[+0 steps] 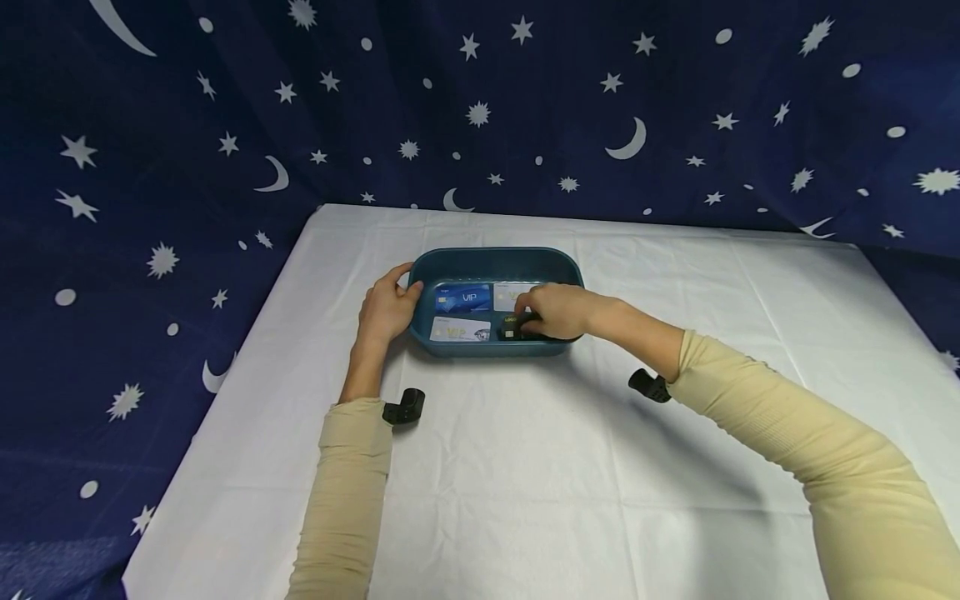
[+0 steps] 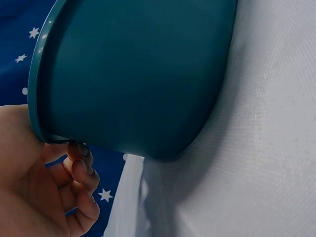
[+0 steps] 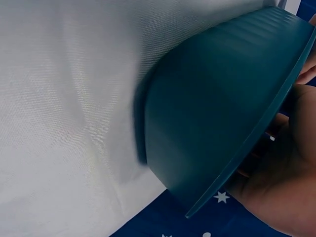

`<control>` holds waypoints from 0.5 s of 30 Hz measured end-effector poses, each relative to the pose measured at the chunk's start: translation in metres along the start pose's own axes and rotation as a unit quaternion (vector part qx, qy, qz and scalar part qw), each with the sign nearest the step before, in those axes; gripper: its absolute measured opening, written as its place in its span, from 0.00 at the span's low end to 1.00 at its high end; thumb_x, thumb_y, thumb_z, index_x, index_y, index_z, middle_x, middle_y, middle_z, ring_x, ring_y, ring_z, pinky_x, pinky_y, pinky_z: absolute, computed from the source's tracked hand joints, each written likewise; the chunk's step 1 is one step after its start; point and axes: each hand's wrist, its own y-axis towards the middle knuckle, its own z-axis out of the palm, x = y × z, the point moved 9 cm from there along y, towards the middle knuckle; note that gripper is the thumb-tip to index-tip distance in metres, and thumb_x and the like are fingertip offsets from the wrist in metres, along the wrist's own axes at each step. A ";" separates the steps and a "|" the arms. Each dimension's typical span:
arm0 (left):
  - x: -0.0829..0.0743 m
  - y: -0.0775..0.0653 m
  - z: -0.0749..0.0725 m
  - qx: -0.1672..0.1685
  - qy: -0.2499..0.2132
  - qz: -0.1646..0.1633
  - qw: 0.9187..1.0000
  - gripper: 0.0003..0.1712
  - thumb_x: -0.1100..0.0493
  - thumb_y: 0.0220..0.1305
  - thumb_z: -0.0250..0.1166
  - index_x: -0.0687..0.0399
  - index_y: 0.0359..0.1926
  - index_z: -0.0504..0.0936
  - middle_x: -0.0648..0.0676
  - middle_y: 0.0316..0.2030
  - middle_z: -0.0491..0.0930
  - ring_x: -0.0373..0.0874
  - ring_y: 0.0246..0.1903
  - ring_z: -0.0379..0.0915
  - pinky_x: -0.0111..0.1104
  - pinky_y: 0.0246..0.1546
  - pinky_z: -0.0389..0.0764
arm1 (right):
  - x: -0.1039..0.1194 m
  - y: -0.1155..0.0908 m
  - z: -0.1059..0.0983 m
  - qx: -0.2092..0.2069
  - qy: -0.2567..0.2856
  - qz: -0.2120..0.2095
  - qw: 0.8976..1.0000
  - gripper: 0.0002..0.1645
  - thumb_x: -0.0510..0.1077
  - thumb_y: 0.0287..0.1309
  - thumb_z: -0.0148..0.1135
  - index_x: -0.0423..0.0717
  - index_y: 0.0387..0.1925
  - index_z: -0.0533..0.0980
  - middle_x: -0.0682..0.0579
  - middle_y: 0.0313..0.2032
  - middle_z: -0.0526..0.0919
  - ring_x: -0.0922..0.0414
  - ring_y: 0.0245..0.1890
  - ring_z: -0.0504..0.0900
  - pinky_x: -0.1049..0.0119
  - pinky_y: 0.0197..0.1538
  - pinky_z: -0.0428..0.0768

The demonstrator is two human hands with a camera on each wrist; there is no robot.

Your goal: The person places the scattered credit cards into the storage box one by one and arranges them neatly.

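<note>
A dark teal plastic basin (image 1: 491,350) stands on the white-covered table, with bank-style cards laid in two rows on its floor. In the back row are a blue VIP card (image 1: 462,298) and a white card (image 1: 506,297), partly covered by my right hand. Nearer me lie a white VIP card (image 1: 459,330) and a black card (image 1: 510,331) with gold lettering. My left hand (image 1: 387,310) holds the basin's left rim, fingers curled under its outer edge. Reaching over the right rim, my right hand (image 1: 558,310) grips the black card with curled fingers, hiding its right part.
The white tablecloth (image 1: 510,467) spreads around the basin. Behind and to the left hangs a dark blue curtain (image 1: 420,100) with stars and moons. A black wrist camera sits on each forearm, the left one (image 1: 405,407) close over the cloth.
</note>
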 end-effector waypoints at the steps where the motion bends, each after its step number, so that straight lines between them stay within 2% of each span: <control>1: 0.000 0.000 0.000 0.000 0.000 -0.001 1.000 0.26 0.54 0.72 0.56 0.56 0.68 0.69 0.53 0.23 0.70 0.47 0.25 0.67 0.36 0.29 0.64 | -0.001 0.000 0.000 0.000 -0.002 0.006 1.000 0.17 0.43 0.65 0.60 0.41 0.53 0.77 0.46 0.42 0.81 0.52 0.40 0.77 0.53 0.49 0.74; 9: 0.000 0.000 0.001 0.002 -0.005 0.000 1.000 0.27 0.54 0.71 0.56 0.55 0.68 0.69 0.54 0.24 0.72 0.48 0.26 0.68 0.36 0.30 0.65 | -0.009 0.001 -0.002 -0.014 -0.017 0.036 0.999 0.14 0.45 0.65 0.61 0.44 0.50 0.78 0.49 0.35 0.80 0.52 0.37 0.78 0.53 0.43 0.76; 15: 0.000 -0.001 0.000 0.002 -0.002 -0.001 1.000 0.26 0.54 0.72 0.56 0.54 0.68 0.69 0.54 0.25 0.73 0.48 0.26 0.68 0.36 0.30 0.65 | -0.014 0.000 -0.006 -0.015 -0.029 0.057 0.998 0.17 0.46 0.65 0.61 0.44 0.52 0.77 0.47 0.39 0.81 0.50 0.41 0.79 0.51 0.43 0.77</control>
